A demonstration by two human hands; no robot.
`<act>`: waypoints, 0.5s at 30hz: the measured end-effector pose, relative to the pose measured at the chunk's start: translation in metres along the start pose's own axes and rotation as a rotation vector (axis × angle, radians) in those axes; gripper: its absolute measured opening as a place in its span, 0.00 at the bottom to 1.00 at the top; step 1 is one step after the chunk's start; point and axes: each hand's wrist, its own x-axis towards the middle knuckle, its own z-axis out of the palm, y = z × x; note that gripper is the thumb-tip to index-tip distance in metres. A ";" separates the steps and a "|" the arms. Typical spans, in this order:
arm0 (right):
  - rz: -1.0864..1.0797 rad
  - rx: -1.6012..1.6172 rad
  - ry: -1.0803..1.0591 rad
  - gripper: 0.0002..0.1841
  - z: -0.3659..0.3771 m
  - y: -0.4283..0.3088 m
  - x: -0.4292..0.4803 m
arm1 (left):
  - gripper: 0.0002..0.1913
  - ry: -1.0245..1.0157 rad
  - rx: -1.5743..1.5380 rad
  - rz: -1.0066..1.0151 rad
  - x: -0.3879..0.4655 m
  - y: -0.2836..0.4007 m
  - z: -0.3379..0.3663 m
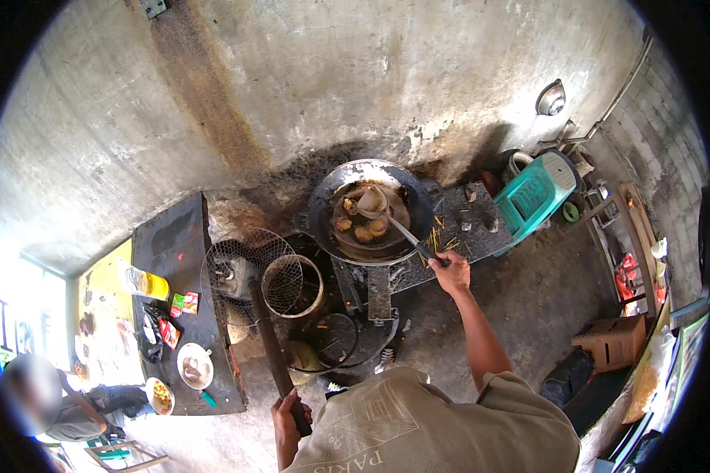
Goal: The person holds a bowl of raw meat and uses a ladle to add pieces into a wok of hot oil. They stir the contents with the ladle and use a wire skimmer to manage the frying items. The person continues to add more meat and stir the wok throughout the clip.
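My right hand (453, 273) grips the dark handle of a metal ladle (374, 202). The bowl of that ladle is over the middle of a large blackened wok (325, 227), where browned pieces of food (364, 234) lie in dark oil. In my left hand (289, 414) is the long wooden handle of a wire-mesh skimmer (231, 260). Its round mesh reaches out to the left of the wok, partly above an open round pot (316, 290). What the pot holds is hard to make out.
Sticks (438, 233) lie on the stove ledge right of the wok, beside a green plastic stool (529, 189). On the left, a dark table (171, 236) bears a yellow bottle (152, 285), packets and a white bowl (195, 355). A person (77, 414) sits beyond it. A cardboard box (612, 343) stands at right.
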 end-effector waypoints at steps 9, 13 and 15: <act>0.034 -0.122 0.022 0.17 -0.010 -0.029 -0.023 | 0.18 -0.009 -0.044 -0.013 -0.005 -0.006 -0.003; 0.005 -0.223 -0.013 0.17 -0.026 -0.033 -0.031 | 0.18 -0.007 -0.044 0.018 -0.006 -0.010 -0.005; 0.023 -0.291 -0.034 0.18 -0.032 -0.033 -0.033 | 0.18 0.008 -0.058 0.002 -0.005 -0.012 -0.006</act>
